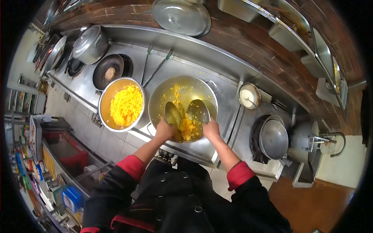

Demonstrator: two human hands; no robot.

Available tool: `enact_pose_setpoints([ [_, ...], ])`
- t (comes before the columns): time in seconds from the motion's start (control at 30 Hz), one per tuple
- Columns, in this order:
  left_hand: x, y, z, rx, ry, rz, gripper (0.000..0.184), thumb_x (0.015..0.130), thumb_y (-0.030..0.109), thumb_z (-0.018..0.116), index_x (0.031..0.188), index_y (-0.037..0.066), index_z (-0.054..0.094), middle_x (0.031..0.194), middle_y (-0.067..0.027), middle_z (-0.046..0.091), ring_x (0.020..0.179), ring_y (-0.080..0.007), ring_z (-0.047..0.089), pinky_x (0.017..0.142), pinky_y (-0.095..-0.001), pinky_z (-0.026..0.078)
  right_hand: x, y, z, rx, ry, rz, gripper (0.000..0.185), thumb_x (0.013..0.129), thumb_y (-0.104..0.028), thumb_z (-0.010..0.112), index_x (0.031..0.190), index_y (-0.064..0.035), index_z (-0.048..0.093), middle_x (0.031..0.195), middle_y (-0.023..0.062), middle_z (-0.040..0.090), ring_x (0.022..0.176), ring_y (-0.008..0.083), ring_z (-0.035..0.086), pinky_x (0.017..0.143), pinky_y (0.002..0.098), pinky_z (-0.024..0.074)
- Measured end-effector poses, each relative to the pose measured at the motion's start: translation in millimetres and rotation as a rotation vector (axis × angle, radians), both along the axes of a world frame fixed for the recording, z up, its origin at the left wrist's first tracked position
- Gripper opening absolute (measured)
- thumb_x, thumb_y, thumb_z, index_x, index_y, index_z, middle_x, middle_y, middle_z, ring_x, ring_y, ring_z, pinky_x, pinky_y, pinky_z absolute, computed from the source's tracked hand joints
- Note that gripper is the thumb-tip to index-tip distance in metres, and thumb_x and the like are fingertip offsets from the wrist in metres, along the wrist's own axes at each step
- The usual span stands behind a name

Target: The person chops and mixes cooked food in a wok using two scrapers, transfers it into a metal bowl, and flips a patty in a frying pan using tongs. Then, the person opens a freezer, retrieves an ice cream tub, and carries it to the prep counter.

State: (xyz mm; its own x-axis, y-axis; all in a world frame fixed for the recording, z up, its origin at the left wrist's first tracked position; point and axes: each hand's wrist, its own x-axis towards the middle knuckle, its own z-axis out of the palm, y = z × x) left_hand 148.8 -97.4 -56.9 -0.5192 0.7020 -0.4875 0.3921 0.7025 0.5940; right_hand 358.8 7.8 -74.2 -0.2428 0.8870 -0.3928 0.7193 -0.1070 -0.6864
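My left hand (164, 130) is closed on the edge of a shallow metal dish (171, 112), tilted on its side inside a wide metal pot (155, 93). Gripped by my right hand (211, 129) is a second shallow metal dish (199, 110), also tilted in the pot. Between the two dishes lies a clump of yellow rice (187, 129), with loose grains on the pot's bottom and wall. To the left of the pot stands a metal bowl (105, 105) holding a large heap of yellow rice (127, 105).
Behind the bowl sits a dark frying pan (99, 73) with a browned piece of food. Long tongs (157, 70) lie on the steel counter (132, 50). To the right are a small pan (248, 91) with white contents and stacked woks (274, 139). A lidded pot (90, 44) stands far left.
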Motion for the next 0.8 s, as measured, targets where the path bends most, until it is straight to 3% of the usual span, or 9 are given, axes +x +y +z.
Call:
enact_pose_setpoints([
  [0.1,29,-16,-21,0.204,-0.104,0.257,0.059,0.087,0.023,0.062,0.135,-0.005,0.042,0.117,-0.0341,0.062,0.113,-0.0472,0.06,0.097,-0.0476,0.048,3,-27,13,-0.034,0.114,-0.074,0.046,0.087,-0.012,0.056,0.131,-0.0006,0.053,0.12,0.0296,0.063,0.114,0.0451,0.06,0.096,0.0477,0.0481],
  [0.23,42,-21,34,0.205,-0.121,0.283,0.061,0.086,0.017,0.062,0.137,-0.006,0.039,0.122,-0.0361,0.058,0.116,-0.05,0.057,0.1,-0.047,0.046,-21,-36,51,0.054,0.218,-0.027,0.049,0.087,-0.006,0.055,0.136,-0.0055,0.05,0.118,0.0263,0.065,0.109,0.041,0.064,0.092,0.0479,0.0498],
  [0.37,1,-41,61,0.487,-0.017,0.263,0.065,0.083,0.007,0.057,0.142,-0.009,0.034,0.134,-0.035,0.049,0.124,-0.0465,0.051,0.107,-0.0444,0.04,-60,-31,105,0.047,0.389,0.015,0.048,0.087,-0.005,0.055,0.135,-0.0047,0.052,0.114,0.0251,0.067,0.103,0.0387,0.067,0.089,0.0475,0.0513],
  [0.5,-79,-80,117,0.766,0.173,0.281,0.057,0.082,0.001,0.052,0.138,-0.004,0.044,0.12,-0.026,0.056,0.114,-0.0428,0.055,0.101,-0.0458,0.044,-144,-37,114,0.092,0.717,0.19,0.046,0.085,-0.001,0.053,0.131,0.002,0.053,0.113,0.0271,0.066,0.101,0.0413,0.066,0.089,0.0463,0.0512],
  [0.53,-95,-88,135,0.78,0.125,0.342,0.058,0.081,0.0,0.052,0.138,-0.004,0.043,0.121,-0.0274,0.055,0.118,-0.0428,0.052,0.103,-0.0455,0.043,-171,-47,130,0.14,0.699,0.175,0.047,0.084,0.001,0.052,0.13,0.003,0.052,0.116,0.0278,0.064,0.104,0.0426,0.065,0.09,0.0468,0.0503],
  [0.57,-118,-97,135,0.709,0.358,0.286,0.061,0.081,0.0,0.053,0.14,-0.003,0.042,0.123,-0.0286,0.053,0.12,-0.0439,0.05,0.104,-0.0461,0.042,-192,-53,145,0.186,0.678,0.163,0.047,0.083,0.002,0.052,0.13,0.004,0.052,0.119,0.0286,0.062,0.107,0.0439,0.063,0.092,0.0472,0.0494],
  [0.63,-171,-111,90,0.488,0.57,0.297,0.063,0.08,-0.001,0.055,0.141,-0.002,0.041,0.125,-0.0289,0.052,0.118,-0.0456,0.05,0.103,-0.0473,0.043,-227,-47,99,0.338,0.551,0.211,0.049,0.084,0.003,0.052,0.132,0.0037,0.051,0.122,0.0288,0.06,0.111,0.0447,0.06,0.094,0.0476,0.0479],
  [0.67,-192,-122,79,0.495,0.576,0.305,0.063,0.08,-0.001,0.055,0.141,-0.002,0.041,0.125,-0.0289,0.052,0.118,-0.0456,0.05,0.103,-0.0473,0.043,-248,-44,85,0.503,0.436,0.246,0.05,0.084,0.004,0.051,0.134,0.0033,0.05,0.126,0.0291,0.057,0.115,0.0455,0.057,0.096,0.0479,0.0464],
  [0.8,-233,-151,78,0.402,0.54,0.365,0.062,0.081,0.0,0.055,0.141,-0.003,0.04,0.125,-0.028,0.051,0.116,-0.0458,0.051,0.1,-0.0476,0.044,-232,-53,104,0.451,0.35,0.19,0.053,0.085,0.004,0.052,0.138,0.0019,0.047,0.13,0.0272,0.055,0.122,0.044,0.053,0.102,0.0459,0.0436],
])
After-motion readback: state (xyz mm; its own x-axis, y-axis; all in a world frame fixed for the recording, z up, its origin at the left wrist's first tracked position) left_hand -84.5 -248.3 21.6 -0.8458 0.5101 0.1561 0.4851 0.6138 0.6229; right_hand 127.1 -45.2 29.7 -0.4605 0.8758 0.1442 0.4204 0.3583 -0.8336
